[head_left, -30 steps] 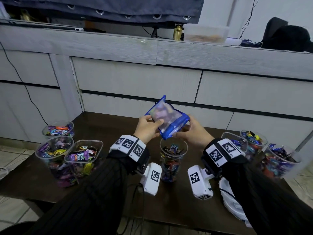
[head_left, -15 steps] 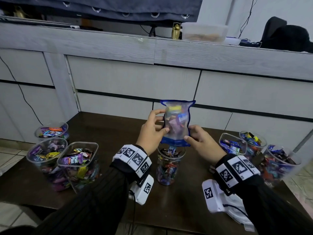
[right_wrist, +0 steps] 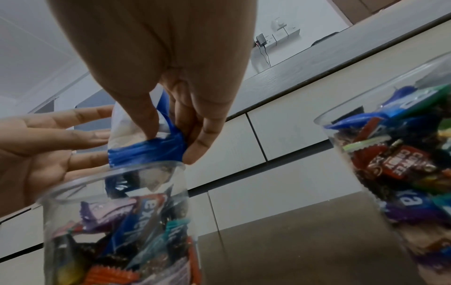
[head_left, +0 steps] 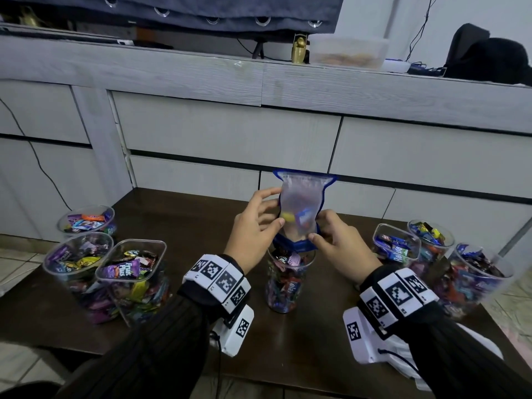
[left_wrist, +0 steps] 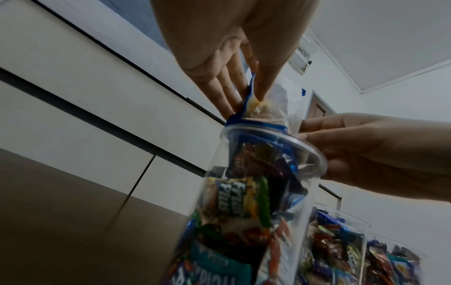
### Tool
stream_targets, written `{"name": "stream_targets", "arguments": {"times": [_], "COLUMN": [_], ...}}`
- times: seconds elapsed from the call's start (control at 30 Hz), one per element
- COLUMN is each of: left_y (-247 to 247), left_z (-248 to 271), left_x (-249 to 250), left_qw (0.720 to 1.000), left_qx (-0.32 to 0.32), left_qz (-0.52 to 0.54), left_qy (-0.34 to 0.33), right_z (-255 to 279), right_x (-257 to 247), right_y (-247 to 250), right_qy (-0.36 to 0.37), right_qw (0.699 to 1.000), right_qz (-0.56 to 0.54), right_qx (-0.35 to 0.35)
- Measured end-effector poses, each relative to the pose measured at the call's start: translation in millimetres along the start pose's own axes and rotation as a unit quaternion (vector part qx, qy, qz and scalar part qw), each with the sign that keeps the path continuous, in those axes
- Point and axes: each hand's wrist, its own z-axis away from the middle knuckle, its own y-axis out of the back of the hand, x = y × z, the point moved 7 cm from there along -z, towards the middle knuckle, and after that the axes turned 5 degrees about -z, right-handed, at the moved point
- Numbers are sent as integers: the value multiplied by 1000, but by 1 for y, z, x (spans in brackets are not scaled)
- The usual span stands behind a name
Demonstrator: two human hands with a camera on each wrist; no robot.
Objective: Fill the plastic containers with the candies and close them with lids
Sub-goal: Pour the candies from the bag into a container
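Observation:
A clear candy bag [head_left: 300, 203] with blue edges hangs mouth down over the open round plastic container [head_left: 285, 286] at the table's middle. Its blue mouth sits at the container's rim. A few candies remain in the bag's lower part. My left hand [head_left: 256, 226] pinches the bag's left side between thumb and fingers. My right hand [head_left: 336, 243] pinches the blue mouth edge on the right. In the left wrist view the bag [left_wrist: 268, 104] meets the rim of the candy-filled container [left_wrist: 268, 202]. The right wrist view shows the thumb and fingers on the bag's blue edge [right_wrist: 146, 152].
Three open candy-filled containers [head_left: 132, 280] stand at the table's left, and three more [head_left: 478, 280] at the right. Something white [head_left: 493, 348] lies partly hidden under my right forearm. Grey cabinet drawers [head_left: 230, 131] rise right behind the dark table [head_left: 302, 341].
The bag went from tilted to upright and mouth down, then lower onto the middle container's rim. Both hands came down with it, and its candies slid toward the mouth.

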Motion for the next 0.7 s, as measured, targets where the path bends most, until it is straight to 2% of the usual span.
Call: {"name": "stream_targets", "arguments": {"times": [0.17,0.33,0.6,0.7], "left_y": [4,-10,3,6], "left_z": [3,4,-1,-1], "left_x": [-4,1,10,7], "left_qw": [1000,998,998,998], "left_qx": [8,-56,-4,5], "left_qz": [0,-31,-24,-23], "left_qy": [-8,-23,-60,-62], "right_z": [2,2,3,3], "right_x": [-2,-5,-11,-9], "right_y": [5,-3,14,12], "right_qy": [14,36,62,52], "right_qw": [1000,999,998,998], "right_qz": [-19,8,-6,-14], "right_qx": [12,-14,9,-21]}}
